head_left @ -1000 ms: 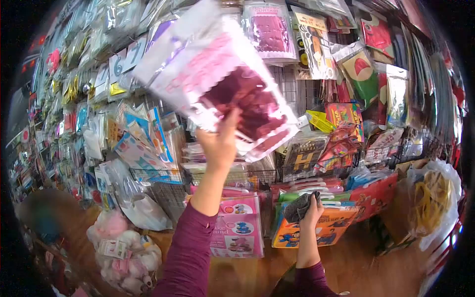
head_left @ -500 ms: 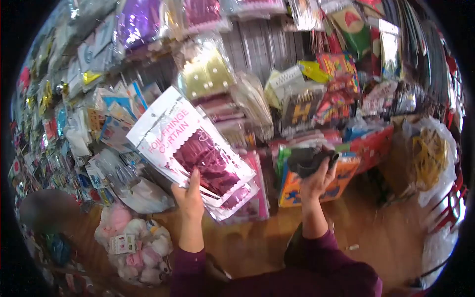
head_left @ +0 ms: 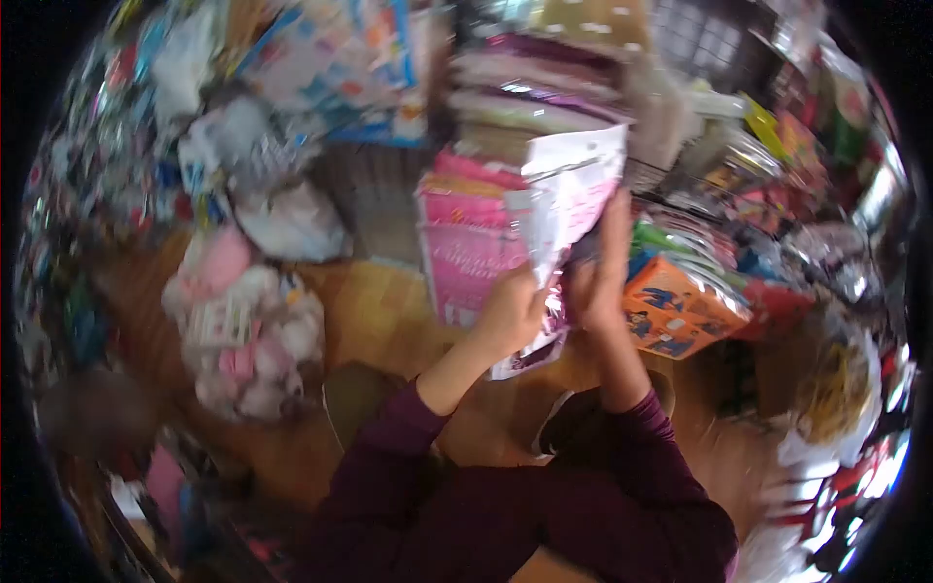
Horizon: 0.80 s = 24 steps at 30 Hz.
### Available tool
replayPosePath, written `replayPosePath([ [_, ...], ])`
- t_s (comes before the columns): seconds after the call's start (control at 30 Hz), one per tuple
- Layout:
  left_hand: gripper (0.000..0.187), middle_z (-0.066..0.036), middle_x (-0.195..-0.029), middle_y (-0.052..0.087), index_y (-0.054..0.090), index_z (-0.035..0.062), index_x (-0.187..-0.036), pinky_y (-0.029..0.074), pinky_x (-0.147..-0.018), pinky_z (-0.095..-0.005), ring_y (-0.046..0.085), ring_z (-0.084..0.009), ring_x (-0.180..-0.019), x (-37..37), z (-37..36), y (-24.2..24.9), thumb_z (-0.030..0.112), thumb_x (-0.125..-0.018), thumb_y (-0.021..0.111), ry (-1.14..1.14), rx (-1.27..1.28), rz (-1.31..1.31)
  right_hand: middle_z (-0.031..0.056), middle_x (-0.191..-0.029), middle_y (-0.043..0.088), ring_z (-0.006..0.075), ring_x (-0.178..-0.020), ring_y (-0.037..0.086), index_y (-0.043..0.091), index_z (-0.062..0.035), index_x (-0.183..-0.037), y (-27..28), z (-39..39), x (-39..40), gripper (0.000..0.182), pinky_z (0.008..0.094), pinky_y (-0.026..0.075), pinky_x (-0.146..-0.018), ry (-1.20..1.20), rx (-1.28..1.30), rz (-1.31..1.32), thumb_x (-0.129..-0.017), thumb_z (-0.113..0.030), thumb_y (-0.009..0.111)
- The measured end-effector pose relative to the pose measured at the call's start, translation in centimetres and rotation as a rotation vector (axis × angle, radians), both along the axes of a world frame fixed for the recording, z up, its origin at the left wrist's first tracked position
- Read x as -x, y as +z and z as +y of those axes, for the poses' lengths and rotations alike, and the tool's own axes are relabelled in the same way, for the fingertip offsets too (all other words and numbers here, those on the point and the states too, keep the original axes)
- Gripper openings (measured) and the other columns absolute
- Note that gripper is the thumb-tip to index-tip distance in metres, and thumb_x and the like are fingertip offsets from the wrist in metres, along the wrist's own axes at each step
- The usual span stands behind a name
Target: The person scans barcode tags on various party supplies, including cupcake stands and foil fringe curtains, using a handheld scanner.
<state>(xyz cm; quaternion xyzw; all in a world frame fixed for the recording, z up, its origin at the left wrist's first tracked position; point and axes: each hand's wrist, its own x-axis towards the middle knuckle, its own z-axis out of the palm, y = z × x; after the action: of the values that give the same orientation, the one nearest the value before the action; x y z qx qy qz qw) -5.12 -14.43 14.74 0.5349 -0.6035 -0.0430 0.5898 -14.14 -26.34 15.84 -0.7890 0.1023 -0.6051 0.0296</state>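
My left hand [head_left: 510, 311] is closed round the lower left edge of white-and-pink foil fringe curtain packets [head_left: 564, 180], held upright in front of me. My right hand [head_left: 604, 277] presses along their right side, fingers pointing up. A dark bunched thing [head_left: 583, 248], apparently cloth, shows between the right palm and the packets; motion blur hides its details. Just behind, pink packets [head_left: 466, 253] stand in a row on the floor.
A clear bag of pink and white plush toys [head_left: 258, 330] sits on the wooden floor [head_left: 384, 291] at left. Orange packs [head_left: 685, 311] stand at right. Stacked packets [head_left: 535, 97] line the shelf behind, and a yellow-filled plastic bag [head_left: 831, 389] lies far right.
My view has tipped downward. The curtain packets have turned edge-on and moved right, and my hands have come together. The dark thing in my right hand is now mostly hidden.
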Motion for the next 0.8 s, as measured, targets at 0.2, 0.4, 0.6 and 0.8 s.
replayPosePath([
  [0.2, 0.007, -0.02, -0.06, 0.051, 0.049, -0.0029, -0.071, 0.038, -0.052, -0.0441, 0.05, -0.0392, -0.056, 1.1, 0.4, -1.7, 0.003, -0.071, 0.052, -0.018, 0.017, -0.075, 0.0192, -0.116, 0.05, 0.0242, -0.108, 0.049, 0.045, 0.0041, -0.117, 4.2, -0.6, -1.3, 0.036, 0.0301, 0.035, -0.091, 0.161, -0.454, 0.244, -0.082, -0.003, 0.044],
  [0.4, 0.014, -0.015, -0.069, 0.06, 0.054, -0.0043, -0.084, 0.042, -0.058, -0.0324, 0.057, -0.016, -0.067, -4.6, 1.1, -0.8, 0.007, -0.079, 0.048, 0.029, 0.035, 0.367, 0.02, -0.127, 0.04, 0.035, -0.12, 0.035, 0.043, 0.0022, -0.12, -2.2, 7.8, -2.0, 0.063, 0.0474, 0.023, -0.1, 0.271, -0.155, 0.441, -0.058, 0.011, 0.048],
  [0.6, 0.016, -0.013, -0.072, 0.06, 0.054, -0.005, -0.089, 0.042, -0.061, -0.0304, 0.051, -0.01, -0.068, -6.2, 2.5, 0.0, 0.009, -0.084, 0.047, -0.062, -0.096, 0.374, 0.0172, -0.128, 0.04, 0.0346, -0.121, 0.034, 0.042, -0.0013, -0.122, -3.5, 6.9, -2.7, 0.053, 0.0501, 0.023, -0.098, 0.068, 0.09, 0.427, -0.069, 0.0, 0.042],
  [0.8, 0.019, -0.014, -0.06, 0.054, 0.054, -0.0055, -0.077, 0.04, -0.054, -0.0326, 0.048, -0.0123, -0.057, -7.2, 3.4, 0.5, 0.012, -0.082, 0.051, -0.119, -0.295, 0.24, 0.0206, -0.116, 0.049, 0.0353, -0.111, 0.045, 0.051, 0.0022, -0.11, 2.8, 4.1, -4.8, 0.051, 0.0399, 0.036, -0.092, -0.001, 0.193, 0.343, -0.06, 0.007, 0.044],
])
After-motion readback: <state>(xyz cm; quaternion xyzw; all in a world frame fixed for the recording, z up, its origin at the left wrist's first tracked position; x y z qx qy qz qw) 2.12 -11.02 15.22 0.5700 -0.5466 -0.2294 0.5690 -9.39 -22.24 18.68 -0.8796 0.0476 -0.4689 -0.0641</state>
